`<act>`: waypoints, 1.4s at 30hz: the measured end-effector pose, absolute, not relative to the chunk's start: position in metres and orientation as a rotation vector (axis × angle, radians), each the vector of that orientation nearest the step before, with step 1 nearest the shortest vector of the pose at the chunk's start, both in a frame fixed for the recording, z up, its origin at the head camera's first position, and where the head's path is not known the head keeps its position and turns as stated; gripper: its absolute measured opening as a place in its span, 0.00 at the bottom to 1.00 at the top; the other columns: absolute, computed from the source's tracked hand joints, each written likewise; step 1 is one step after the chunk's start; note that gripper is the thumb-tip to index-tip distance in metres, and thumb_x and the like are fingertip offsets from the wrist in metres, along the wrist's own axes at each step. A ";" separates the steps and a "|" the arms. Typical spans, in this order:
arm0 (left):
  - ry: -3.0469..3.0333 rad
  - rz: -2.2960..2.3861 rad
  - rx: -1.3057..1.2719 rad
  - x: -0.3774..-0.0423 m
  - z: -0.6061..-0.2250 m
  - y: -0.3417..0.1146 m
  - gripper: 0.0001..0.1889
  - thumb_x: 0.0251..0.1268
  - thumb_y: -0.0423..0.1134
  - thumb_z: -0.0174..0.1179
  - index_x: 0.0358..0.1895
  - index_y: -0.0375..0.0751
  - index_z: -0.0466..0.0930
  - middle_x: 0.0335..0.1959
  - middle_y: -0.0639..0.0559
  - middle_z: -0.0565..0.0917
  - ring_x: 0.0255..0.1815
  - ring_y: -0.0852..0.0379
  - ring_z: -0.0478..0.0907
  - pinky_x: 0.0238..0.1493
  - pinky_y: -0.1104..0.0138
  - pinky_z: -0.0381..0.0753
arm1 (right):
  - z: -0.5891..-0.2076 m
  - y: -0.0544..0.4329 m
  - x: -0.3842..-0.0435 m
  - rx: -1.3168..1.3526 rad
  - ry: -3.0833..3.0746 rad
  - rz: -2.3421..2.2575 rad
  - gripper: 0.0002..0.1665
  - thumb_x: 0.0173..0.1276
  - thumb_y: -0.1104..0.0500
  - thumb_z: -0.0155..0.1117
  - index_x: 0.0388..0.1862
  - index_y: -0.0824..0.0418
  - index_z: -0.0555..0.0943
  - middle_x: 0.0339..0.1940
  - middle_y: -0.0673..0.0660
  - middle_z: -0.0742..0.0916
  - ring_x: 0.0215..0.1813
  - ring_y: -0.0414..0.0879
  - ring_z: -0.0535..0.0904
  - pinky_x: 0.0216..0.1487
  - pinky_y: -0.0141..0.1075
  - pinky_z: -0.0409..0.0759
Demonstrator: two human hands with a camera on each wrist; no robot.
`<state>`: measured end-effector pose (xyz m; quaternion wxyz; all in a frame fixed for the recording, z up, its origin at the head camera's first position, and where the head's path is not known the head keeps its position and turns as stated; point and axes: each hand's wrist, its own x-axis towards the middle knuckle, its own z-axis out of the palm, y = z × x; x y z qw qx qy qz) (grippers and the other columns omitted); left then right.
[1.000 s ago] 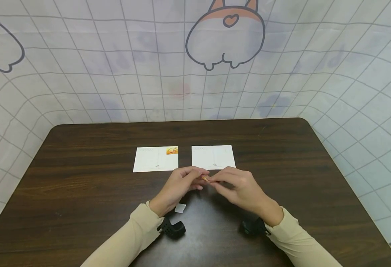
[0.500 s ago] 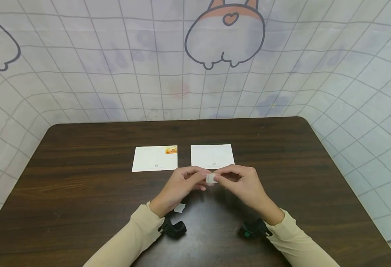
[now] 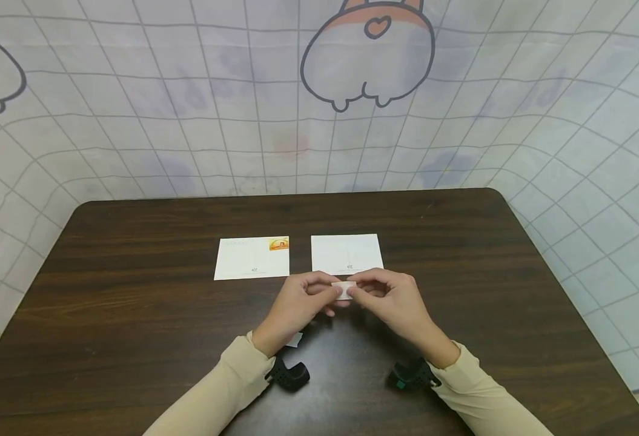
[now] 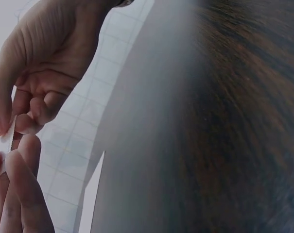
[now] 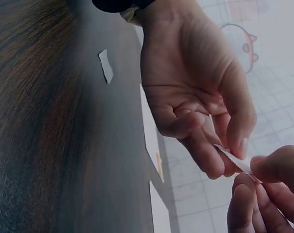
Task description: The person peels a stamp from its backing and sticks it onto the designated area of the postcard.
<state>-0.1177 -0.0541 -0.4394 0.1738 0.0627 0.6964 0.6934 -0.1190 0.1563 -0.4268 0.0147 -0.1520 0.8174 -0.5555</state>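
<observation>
My left hand (image 3: 297, 306) and right hand (image 3: 398, 300) pinch a small postage stamp (image 3: 343, 289) between them, thumbs on its near side. Its plain white side faces the head camera. In the right wrist view the stamp's toothed edge (image 5: 231, 158) shows, with the left hand's thumb and fingers at one end and the right hand's at the other. Just beyond the hands lies a blank white postcard (image 3: 346, 251), its lower edge close to the fingertips. To its left is another postcard (image 3: 243, 260) bearing an orange-yellow stamp (image 3: 278, 243) in its upper right corner.
A small white paper scrap (image 3: 295, 340) lies on the dark wooden table (image 3: 134, 339), partly hidden by the left wrist. Black wrist cameras (image 3: 292, 375) hang under both forearms. Behind the table rises a white grid-patterned cloth (image 3: 215, 121) with cartoon drawings.
The stamp has turned from showing a bit of orange to showing its white side. The left thumb has come onto it, beside the right thumb. The head view has shifted slightly.
</observation>
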 end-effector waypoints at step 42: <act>2.044 1.992 0.022 -0.118 -0.447 -0.053 0.12 0.69 0.35 0.66 0.52 0.35 0.89 0.41 0.44 0.92 0.34 0.61 0.85 0.40 0.71 0.86 | -0.447 0.149 -0.120 -1.116 2.975 -1.523 0.13 0.56 0.72 0.77 0.37 0.57 0.88 0.31 0.49 0.90 0.31 0.38 0.83 0.33 0.32 0.85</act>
